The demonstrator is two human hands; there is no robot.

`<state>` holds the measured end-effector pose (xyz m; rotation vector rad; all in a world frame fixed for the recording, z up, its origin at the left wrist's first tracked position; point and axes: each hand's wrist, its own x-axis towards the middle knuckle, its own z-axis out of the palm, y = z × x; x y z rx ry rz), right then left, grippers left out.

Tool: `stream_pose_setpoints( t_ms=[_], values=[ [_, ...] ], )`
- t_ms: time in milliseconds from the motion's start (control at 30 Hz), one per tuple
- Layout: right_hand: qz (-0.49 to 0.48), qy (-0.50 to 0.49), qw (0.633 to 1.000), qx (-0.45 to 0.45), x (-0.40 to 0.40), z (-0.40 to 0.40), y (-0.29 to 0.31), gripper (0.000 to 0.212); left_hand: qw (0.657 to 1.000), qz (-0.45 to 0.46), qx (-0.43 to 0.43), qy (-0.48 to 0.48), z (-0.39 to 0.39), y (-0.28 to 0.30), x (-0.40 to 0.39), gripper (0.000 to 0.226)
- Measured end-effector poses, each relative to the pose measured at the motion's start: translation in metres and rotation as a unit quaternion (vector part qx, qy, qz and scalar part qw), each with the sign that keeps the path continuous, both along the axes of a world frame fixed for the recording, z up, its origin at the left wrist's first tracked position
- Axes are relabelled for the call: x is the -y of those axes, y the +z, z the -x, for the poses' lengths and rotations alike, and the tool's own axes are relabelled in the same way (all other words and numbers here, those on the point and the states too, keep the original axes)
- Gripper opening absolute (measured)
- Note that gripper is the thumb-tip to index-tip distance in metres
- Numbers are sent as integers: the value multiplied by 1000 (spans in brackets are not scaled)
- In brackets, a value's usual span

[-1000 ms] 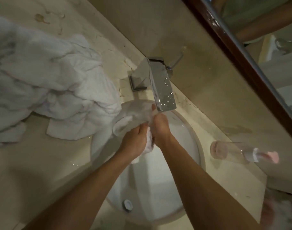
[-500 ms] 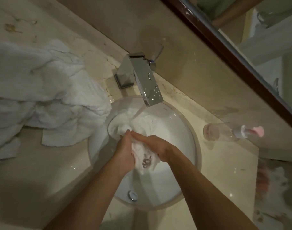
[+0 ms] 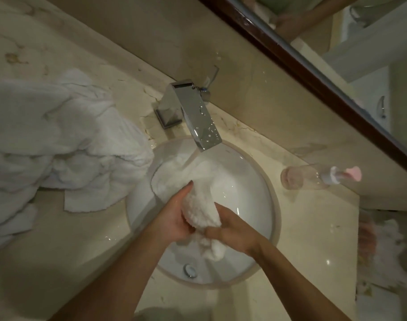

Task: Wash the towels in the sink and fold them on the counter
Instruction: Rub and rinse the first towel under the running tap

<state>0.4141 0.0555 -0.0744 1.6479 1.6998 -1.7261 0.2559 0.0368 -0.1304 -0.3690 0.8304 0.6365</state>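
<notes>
A small white towel (image 3: pixel 201 205), wet and bunched, hangs over the round white sink (image 3: pixel 251 186). My left hand (image 3: pixel 174 216) grips it from the left and my right hand (image 3: pixel 235 232) grips its lower part from the right. The towel's upper end trails up under the chrome faucet (image 3: pixel 193 117), where water runs down onto it. A heap of white towels (image 3: pixel 59 140) lies on the beige counter (image 3: pixel 47 251) to the left, one corner reaching the sink's rim.
A clear bottle with a pink pump (image 3: pixel 313 177) lies on its side right of the sink. A dark-framed mirror (image 3: pixel 313 66) runs along the back wall. The sink drain (image 3: pixel 189 271) shows near the front. The counter's right edge drops off past the bottle.
Both hands came down from under the spout toward the front of the basin, dragging the towel with them. The towel now stretches longer between hands and faucet.
</notes>
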Motion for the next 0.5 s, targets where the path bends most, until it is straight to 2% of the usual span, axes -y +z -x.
stream_pose_setpoints(
  t_ms=[100,200,300,367,433,500],
  values=[
    [-30,45,998,19,7,-25,20,61,993,41,-23,108,-24,-1,-23,57],
    [-34,47,997,57,2,-50,23,63,982,57,8,180,-30,-2,-38,37],
    [56,-20,995,80,-13,-57,28,78,991,-7,-28,131,-24,10,-44,20],
    [88,-98,990,56,-22,-46,27,91,985,-69,-131,86,-21,22,-40,19],
    [89,-175,980,-37,-31,-26,13,81,939,-170,-300,5,-17,27,-29,6],
    [119,-231,959,-110,-41,2,-3,73,850,-289,-419,-135,-13,28,-17,20]
  ],
)
